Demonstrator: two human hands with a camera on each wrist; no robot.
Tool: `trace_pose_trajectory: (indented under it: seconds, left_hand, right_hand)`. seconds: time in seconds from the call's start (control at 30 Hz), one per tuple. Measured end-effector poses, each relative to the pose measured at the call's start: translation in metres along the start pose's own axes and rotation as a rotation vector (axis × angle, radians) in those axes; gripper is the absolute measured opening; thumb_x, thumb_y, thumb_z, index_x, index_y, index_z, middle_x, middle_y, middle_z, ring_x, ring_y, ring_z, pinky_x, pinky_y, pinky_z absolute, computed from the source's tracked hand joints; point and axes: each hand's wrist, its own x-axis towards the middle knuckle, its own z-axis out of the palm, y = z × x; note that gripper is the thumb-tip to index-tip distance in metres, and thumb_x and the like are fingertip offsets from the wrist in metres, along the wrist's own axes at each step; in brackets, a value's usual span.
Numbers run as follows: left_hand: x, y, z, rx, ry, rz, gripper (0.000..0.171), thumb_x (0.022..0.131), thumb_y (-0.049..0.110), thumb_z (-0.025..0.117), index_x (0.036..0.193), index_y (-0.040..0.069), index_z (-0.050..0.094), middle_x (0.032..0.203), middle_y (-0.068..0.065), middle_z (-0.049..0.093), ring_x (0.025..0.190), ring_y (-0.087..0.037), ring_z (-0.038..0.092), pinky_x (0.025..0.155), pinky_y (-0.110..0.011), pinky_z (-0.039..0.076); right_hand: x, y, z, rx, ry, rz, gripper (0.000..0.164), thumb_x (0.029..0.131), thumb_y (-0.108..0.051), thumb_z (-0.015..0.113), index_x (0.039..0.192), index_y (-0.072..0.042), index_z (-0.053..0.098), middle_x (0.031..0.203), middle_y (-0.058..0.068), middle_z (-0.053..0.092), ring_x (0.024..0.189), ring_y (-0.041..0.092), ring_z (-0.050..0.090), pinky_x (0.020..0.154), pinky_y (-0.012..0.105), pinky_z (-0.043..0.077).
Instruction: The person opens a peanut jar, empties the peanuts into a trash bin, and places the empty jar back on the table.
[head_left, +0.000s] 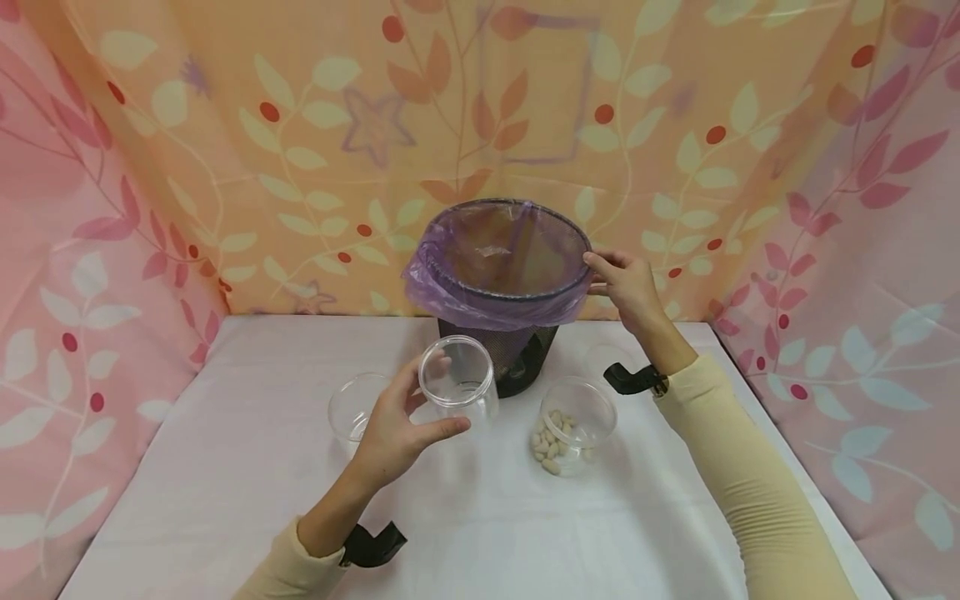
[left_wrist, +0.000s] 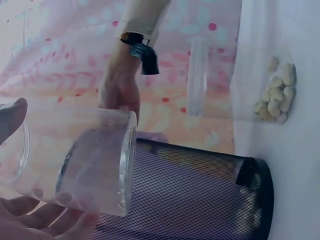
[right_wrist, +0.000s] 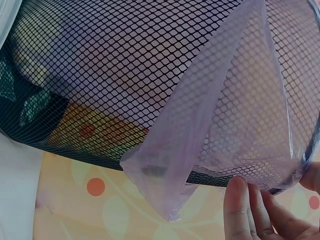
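In the head view my left hand (head_left: 386, 442) holds a clear plastic jar (head_left: 459, 379) by its side, above the table. Nothing shows inside it; in the left wrist view the jar (left_wrist: 95, 160) lies sideways across the picture between thumb and fingers. My right hand (head_left: 636, 292) pinches the right rim of a black mesh wastebasket (head_left: 498, 346), lined with a purple plastic bag (head_left: 495, 312) folded over the rim. In the right wrist view the fingers (right_wrist: 237, 205) touch the bag and mesh near that rim.
A second clear jar (head_left: 585, 408), with pale peanut-like pieces (head_left: 551, 442) at its bottom, stands right of centre. Another clear jar (head_left: 347, 408) stands behind my left hand. White cloth (head_left: 247, 450) covers the table, and patterned curtains (head_left: 300, 167) close in its back and sides.
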Motion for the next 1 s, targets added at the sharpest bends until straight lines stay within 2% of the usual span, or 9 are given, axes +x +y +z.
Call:
trace_pose_trajectory:
  seconds: [0.27,0.57,1.0]
  left_hand:
    - [-0.002,-0.015,0.009,-0.017,0.01,-0.046,0.086,0.069,0.007,0.087,0.143,0.01,0.043,0.14,-0.012,0.053,0.13,-0.028,0.051,0.108,-0.045,0.043]
    - [-0.003,-0.026,0.018,0.005,0.03,-0.162,0.08,0.071,0.014,0.087,0.14,0.014,0.044,0.139,-0.009,0.056,0.129,-0.026,0.051,0.105,-0.045,0.046]
    - [-0.002,-0.054,0.032,0.049,0.031,-0.195,0.08,0.069,0.016,0.088,0.137,0.009,0.048,0.135,-0.009,0.057,0.128,-0.03,0.052,0.104,-0.051,0.045]
  right_hand:
    - [-0.002,-0.001,0.001,-0.015,0.001,0.01,0.038,0.093,-0.02,0.066,0.112,0.011,0.057,0.074,-0.009,0.065,0.066,0.007,0.065,0.063,0.019,0.057]
    - [-0.002,-0.001,0.0,-0.006,-0.005,0.01,0.038,0.094,-0.02,0.065,0.112,0.012,0.057,0.073,-0.009,0.066,0.065,0.006,0.066,0.063,0.019,0.057]
    - [-0.002,-0.002,0.0,-0.018,0.004,0.017,0.038,0.094,-0.021,0.065,0.112,0.011,0.057,0.073,-0.01,0.066,0.066,0.006,0.066,0.063,0.018,0.057]
